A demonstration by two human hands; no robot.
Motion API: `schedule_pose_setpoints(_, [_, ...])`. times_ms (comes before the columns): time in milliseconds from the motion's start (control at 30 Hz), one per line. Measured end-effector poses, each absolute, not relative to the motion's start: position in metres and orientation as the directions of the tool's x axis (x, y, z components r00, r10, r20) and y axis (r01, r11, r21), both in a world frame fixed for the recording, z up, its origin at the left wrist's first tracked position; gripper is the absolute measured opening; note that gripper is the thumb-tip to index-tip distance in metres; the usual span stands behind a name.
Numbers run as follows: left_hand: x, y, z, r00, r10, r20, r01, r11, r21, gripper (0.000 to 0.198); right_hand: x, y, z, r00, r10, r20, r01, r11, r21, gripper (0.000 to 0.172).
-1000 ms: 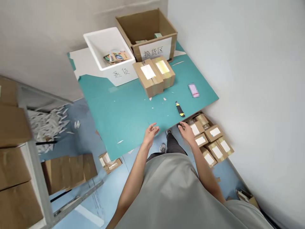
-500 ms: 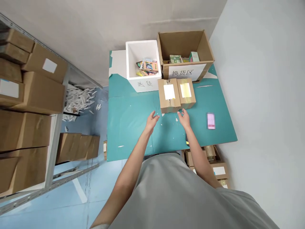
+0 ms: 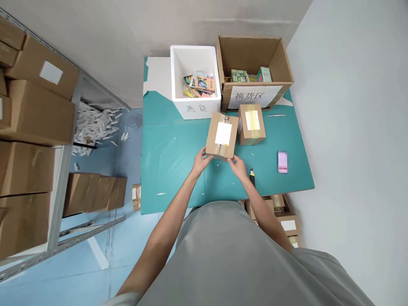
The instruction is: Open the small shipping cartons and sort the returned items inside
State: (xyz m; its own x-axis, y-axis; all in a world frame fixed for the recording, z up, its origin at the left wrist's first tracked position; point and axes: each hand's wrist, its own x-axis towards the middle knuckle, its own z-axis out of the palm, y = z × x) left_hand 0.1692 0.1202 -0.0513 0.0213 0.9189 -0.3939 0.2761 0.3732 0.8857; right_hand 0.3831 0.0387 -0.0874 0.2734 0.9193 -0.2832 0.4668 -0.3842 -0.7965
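Note:
A taped cardboard box (image 3: 211,135) with a white label on top is gripped at its near corners. My left hand (image 3: 201,162) holds its left near corner, and my right hand (image 3: 237,166) holds the right near corner. The fingertips at the underside are partly hidden. Just right of it, a second cardboard box (image 3: 256,139) with yellowish tape over its label stands on the green table (image 3: 172,170). Close to my right forearm lies a black and yellow utility knife (image 3: 252,176).
A white foam bin (image 3: 196,109) with booklets and a large open carton (image 3: 225,100) with small boxes stand at the back. A phone (image 3: 282,162) lies at right. Shelves with cartons (image 3: 38,110) rise on the left; more boxes (image 3: 288,225) sit below the table's near right edge.
Both hands have closed on the left box. It has come towards me, turned slightly, and parted from the box beside it. More of the utility knife now shows.

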Motion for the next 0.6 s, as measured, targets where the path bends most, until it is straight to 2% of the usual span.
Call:
schedule_pose_setpoints(100, [0.105,0.081,-0.055,-0.054,0.922,-0.384,0.290,0.382,0.877,0.064,0.335,-0.022,-0.085,0.098,0.934,-0.345,0.443,-0.351,-0.825,0.039])
schedule_pose_setpoints(167, [0.063,0.052,-0.057,-0.145,0.907,-0.395,0.240,0.419,0.876,0.065,0.321,-0.045,-0.084,0.037,0.922,-0.385,0.419,-0.364,-0.832,0.041])
schedule_pose_setpoints(200, [0.045,0.037,-0.059,-0.197,0.886,-0.420,0.189,0.455,0.870,0.070,0.322,-0.046,-0.083,0.066,0.921,-0.384,0.417,-0.375,-0.828,0.045])
schedule_pose_setpoints(267, [0.018,0.008,-0.063,-0.252,0.814,-0.523,0.087,0.557,0.826,0.080,0.338,-0.030,-0.080,0.254,0.919,-0.300,0.429,-0.385,-0.817,0.054])
schedule_pose_setpoints(333, [0.005,-0.019,-0.067,-0.197,0.746,-0.636,0.038,0.654,0.756,0.084,0.362,0.004,-0.079,0.372,0.898,-0.235,0.411,-0.386,-0.826,0.063])
schedule_pose_setpoints(400, [0.006,-0.041,-0.072,-0.092,0.713,-0.695,0.045,0.701,0.712,0.080,0.379,0.039,-0.079,0.358,0.900,-0.246,0.374,-0.380,-0.846,0.065])
schedule_pose_setpoints(500, [0.021,-0.061,-0.076,0.018,0.723,-0.691,0.047,0.689,0.723,0.076,0.381,0.065,-0.082,0.249,0.927,-0.279,0.354,-0.356,-0.865,0.058])
schedule_pose_setpoints(600, [0.031,-0.065,-0.077,0.085,0.768,-0.634,0.022,0.635,0.772,0.077,0.366,0.044,-0.087,0.236,0.935,-0.263,0.380,-0.338,-0.861,0.054])
